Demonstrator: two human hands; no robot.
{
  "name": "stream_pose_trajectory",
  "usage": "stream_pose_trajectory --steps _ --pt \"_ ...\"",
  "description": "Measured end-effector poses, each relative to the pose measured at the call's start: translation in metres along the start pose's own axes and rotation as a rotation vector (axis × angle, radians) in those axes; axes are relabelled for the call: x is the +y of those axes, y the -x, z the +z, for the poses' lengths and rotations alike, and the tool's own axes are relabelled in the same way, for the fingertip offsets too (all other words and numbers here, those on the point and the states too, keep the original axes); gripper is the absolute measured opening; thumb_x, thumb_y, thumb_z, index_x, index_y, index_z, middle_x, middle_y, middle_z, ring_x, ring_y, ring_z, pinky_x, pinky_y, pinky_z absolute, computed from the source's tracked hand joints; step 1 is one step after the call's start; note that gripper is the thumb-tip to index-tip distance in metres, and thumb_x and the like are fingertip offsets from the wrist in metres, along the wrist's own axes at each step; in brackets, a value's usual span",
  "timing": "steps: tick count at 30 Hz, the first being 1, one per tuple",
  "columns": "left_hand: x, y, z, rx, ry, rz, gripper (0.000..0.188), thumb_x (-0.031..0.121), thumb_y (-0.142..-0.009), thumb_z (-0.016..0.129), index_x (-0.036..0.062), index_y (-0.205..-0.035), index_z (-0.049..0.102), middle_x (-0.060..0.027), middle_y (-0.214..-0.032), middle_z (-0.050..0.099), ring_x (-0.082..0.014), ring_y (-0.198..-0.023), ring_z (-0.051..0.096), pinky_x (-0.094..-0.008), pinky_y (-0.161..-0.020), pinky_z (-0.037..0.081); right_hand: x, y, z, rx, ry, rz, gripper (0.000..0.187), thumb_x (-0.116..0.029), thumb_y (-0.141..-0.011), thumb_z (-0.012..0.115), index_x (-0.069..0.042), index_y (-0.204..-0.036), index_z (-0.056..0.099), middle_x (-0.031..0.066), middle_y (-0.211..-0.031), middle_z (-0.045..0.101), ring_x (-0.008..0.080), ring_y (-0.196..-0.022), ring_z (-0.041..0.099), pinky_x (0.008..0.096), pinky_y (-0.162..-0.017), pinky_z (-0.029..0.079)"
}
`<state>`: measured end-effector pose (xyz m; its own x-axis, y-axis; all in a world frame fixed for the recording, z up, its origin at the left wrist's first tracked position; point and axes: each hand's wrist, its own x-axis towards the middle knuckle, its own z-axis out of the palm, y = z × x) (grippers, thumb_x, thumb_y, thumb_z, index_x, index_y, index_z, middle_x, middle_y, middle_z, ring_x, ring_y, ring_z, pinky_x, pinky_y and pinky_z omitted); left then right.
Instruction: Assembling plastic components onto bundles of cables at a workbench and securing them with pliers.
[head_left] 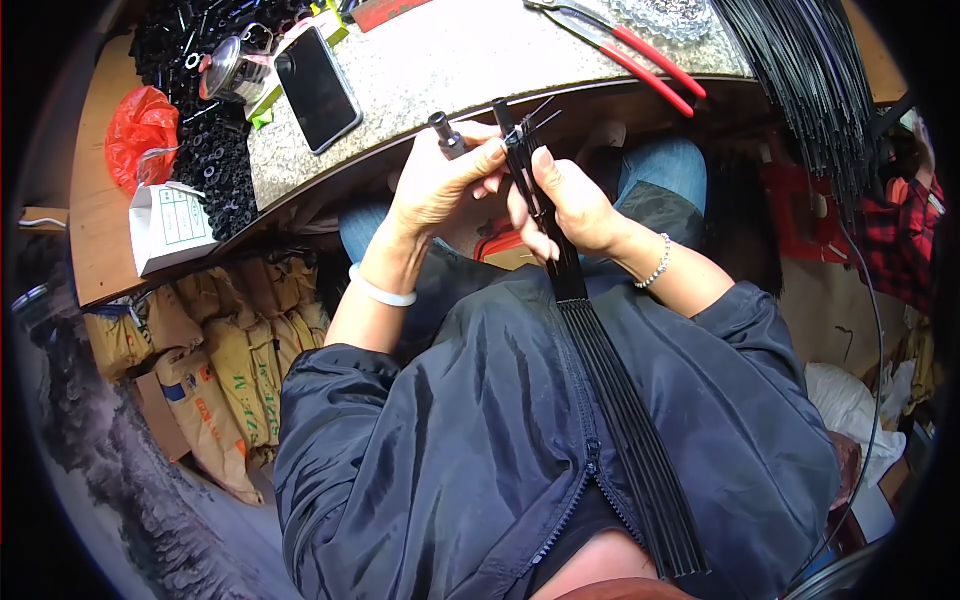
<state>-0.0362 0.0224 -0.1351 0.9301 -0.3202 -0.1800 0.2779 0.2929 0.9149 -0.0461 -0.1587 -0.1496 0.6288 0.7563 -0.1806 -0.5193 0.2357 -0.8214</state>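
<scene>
A folded black umbrella frame (625, 420), a long bundle of thin ribs, runs from my hands down across my jacket. My right hand (580, 205) is closed round its upper part, thumb along the side. Close by, my left hand (447, 180) pinches at the frame's top end with thumb and forefinger. A short black tubular piece (447, 137) with a wider cap also sticks up from the left hand's fingers. A few thin rib ends or wires (543, 115) poke out sideways near the top. What the fingertips grip exactly is partly hidden.
Ahead is a speckled tabletop (430, 70) with a phone (318, 90), red-handled pliers (640, 60) and small black parts (215, 170). A white box (170, 230) and red plastic bag (143, 140) lie left. Black ribs (810, 80) overhang the right. Sacks (215, 390) stand below.
</scene>
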Motion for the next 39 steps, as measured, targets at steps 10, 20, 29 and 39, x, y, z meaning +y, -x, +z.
stream_pose_trajectory --steps 10,20,29,39 --pt "0.011 0.028 0.040 0.431 -0.604 0.521 0.020 0.003 -0.075 0.072 -0.0029 -0.092 0.063 -0.0061 -0.072 0.065 -0.0066 -0.060 0.059 -0.0189 -0.054 0.048 0.001 0.003 0.003 0.118 0.047 -0.011 0.062 -0.060 -0.090 0.027 -0.005 -0.072 0.050 0.0056 -0.046 0.048 0.0133 -0.034 0.045 0.0264 -0.037 0.042" --pt "0.023 0.003 0.017 0.289 0.151 0.370 0.035 0.022 -0.097 0.041 0.0005 -0.124 0.036 -0.0163 -0.105 0.055 -0.0220 -0.089 0.058 -0.0324 -0.078 0.049 0.004 0.006 0.004 0.114 0.070 -0.021 0.060 -0.058 -0.091 0.027 -0.006 -0.072 0.049 0.0051 -0.047 0.048 0.0123 -0.036 0.046 0.0256 -0.040 0.043" --pt "0.031 -0.020 0.033 0.080 0.243 0.146 0.038 0.034 -0.093 0.049 -0.0002 -0.110 0.053 -0.0168 -0.109 0.059 -0.0204 -0.094 0.061 -0.0338 -0.083 0.050 0.001 0.007 0.006 0.149 0.081 -0.022 0.062 -0.059 -0.091 0.027 -0.005 -0.072 0.050 0.0047 -0.047 0.048 0.0116 -0.037 0.046 0.0248 -0.041 0.043" --pt "0.027 -0.019 0.029 0.108 0.007 0.077 0.039 0.031 -0.091 0.054 -0.0013 -0.112 0.055 -0.0077 -0.095 0.063 -0.0112 -0.082 0.061 -0.0208 -0.075 0.049 0.002 0.006 0.004 0.162 0.069 -0.024 0.062 -0.060 -0.091 0.027 -0.005 -0.072 0.050 0.0047 -0.047 0.048 0.0116 -0.036 0.046 0.0252 -0.041 0.044"
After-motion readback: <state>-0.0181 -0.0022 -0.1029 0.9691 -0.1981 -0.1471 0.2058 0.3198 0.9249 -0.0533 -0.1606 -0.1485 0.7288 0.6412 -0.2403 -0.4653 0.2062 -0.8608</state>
